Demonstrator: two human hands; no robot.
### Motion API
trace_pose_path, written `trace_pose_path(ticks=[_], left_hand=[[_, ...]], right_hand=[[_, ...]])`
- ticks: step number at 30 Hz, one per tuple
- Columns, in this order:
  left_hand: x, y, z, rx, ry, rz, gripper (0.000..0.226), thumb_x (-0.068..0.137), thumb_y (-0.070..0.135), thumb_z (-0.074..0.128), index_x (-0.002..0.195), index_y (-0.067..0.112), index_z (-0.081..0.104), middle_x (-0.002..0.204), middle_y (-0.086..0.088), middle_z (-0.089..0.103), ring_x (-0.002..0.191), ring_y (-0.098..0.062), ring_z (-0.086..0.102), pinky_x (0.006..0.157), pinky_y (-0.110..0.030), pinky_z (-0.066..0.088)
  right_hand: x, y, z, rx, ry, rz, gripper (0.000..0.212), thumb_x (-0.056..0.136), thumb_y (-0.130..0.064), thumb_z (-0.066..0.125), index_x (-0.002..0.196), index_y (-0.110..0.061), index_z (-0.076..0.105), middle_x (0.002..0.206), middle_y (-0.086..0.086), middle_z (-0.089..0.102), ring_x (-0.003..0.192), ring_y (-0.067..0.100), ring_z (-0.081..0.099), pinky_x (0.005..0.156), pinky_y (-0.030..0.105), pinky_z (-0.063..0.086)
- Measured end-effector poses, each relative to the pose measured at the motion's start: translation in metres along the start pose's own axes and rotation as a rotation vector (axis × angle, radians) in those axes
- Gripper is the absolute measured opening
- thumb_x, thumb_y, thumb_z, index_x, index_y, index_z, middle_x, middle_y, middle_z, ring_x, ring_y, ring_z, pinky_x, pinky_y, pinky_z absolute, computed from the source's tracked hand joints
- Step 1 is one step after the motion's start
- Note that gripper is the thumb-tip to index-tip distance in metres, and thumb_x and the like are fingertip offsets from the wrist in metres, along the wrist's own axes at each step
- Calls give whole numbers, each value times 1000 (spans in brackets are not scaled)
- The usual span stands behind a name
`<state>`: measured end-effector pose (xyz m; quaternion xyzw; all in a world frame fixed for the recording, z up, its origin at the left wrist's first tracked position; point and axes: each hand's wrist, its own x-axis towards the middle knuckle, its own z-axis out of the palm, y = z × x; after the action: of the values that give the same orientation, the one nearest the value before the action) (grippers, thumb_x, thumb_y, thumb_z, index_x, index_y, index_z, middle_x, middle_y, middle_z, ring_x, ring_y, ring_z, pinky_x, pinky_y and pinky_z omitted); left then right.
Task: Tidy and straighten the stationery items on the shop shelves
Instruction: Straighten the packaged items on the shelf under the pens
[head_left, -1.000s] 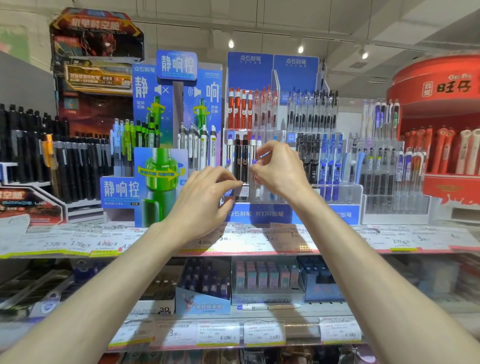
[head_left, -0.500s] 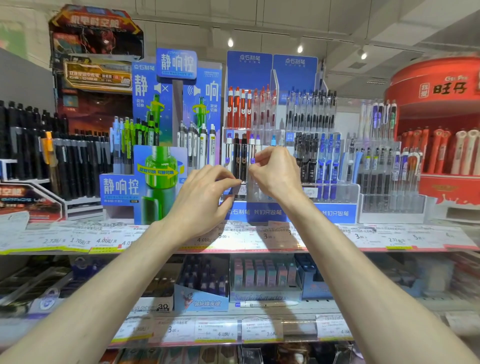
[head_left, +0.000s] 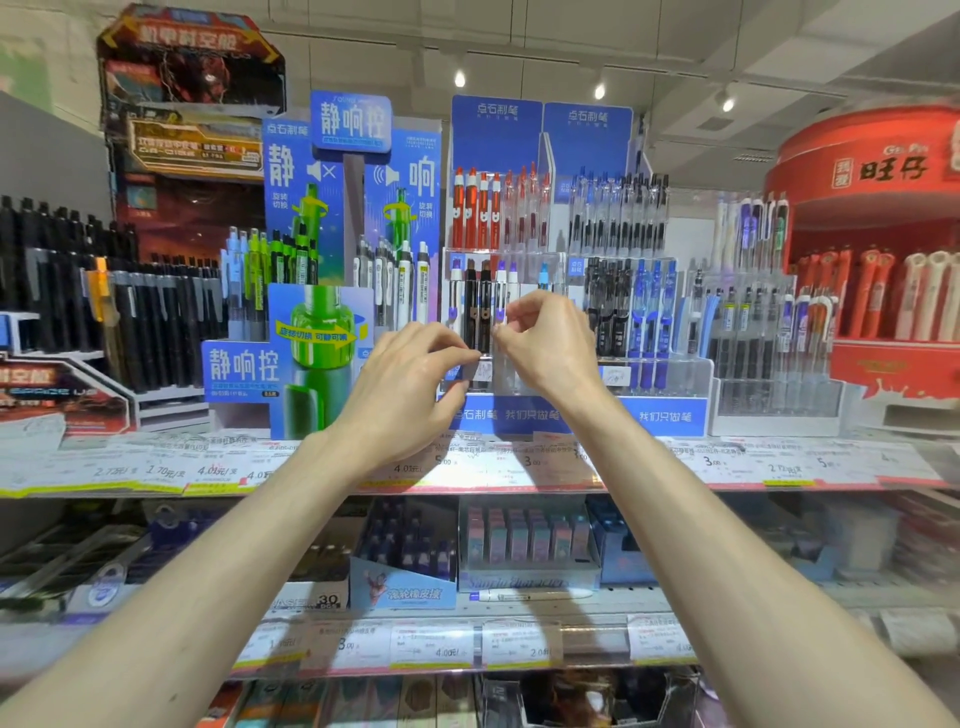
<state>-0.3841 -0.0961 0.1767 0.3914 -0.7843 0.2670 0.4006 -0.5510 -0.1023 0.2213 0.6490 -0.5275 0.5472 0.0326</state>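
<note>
both of your hands are raised to the middle tier of the clear acrylic pen rack (head_left: 670, 374) on the upper shelf (head_left: 156, 475). your left hand (head_left: 402, 387) pinches thumb to forefinger, a narrow grip, at the base of the two black pens (head_left: 478, 306); what small thing lies between the tips, a tag or the rack's front lip, is too blurred to tell. your right hand (head_left: 553, 340) has its fingers curled in a narrow grip at the white pen with purple trim (head_left: 500, 299), just right of the black pair; whether it truly holds the barrel you cannot tell. the pens stand upright, long axis vertical, directly behind and slightly above both sets of fingertips, between your two hands. the right hand sits higher and nearer the barrels, the left lower at the slot. judged from this, the step in hand is squaring these pens in their compartment; any correction turns on keeping each barrel vertical. neighbouring pens stand close and could be knocked aslant.
</note>
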Motion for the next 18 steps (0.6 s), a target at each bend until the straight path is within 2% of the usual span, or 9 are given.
trace_pose_path(ticks=[4, 7, 9, 13, 18], left_hand=[[-2, 4, -4, -55, 8, -26, 33, 93, 28, 60, 124, 21, 65, 114, 7, 61, 112, -14, 50, 99, -34, 36], [-10, 9, -9, -126, 67, -59, 31, 92, 26, 61, 122, 19, 66, 114, 6, 62, 112, -13, 51, 100, -36, 40], [-21, 14, -12, -178, 113, -81, 30, 92, 24, 62, 120, 17, 66, 115, 4, 62, 112, -13, 52, 99, -36, 42], [-55, 29, -18, -299, 190, -166, 28, 92, 18, 64, 119, 15, 67, 115, 4, 61, 111, -11, 53, 98, -28, 43], [-109, 49, -16, -435, 227, -291, 26, 92, 15, 66, 118, 16, 67, 108, 4, 62, 102, -13, 60, 89, -31, 50]], right_hand=[[-14, 4, -5, 45, -2, -77, 32, 92, -28, 65, 121, -16, 64, 100, -7, 69, 92, 10, 65, 93, 37, 54], [-32, 9, -15, 52, 15, -160, 32, 94, -28, 62, 123, -16, 62, 114, -5, 67, 99, 8, 63, 94, 36, 53], [-49, 15, -24, 53, -6, -184, 29, 94, -26, 61, 122, -16, 63, 116, -6, 65, 99, 5, 61, 95, 31, 52], [-90, 33, -37, 71, -28, -202, 23, 94, -26, 62, 116, -20, 65, 109, -10, 65, 94, 3, 61, 88, 25, 51], [-145, 61, -53, 162, -62, -154, 16, 94, -23, 65, 110, -22, 67, 102, -11, 66, 87, 4, 65, 78, 22, 53]])
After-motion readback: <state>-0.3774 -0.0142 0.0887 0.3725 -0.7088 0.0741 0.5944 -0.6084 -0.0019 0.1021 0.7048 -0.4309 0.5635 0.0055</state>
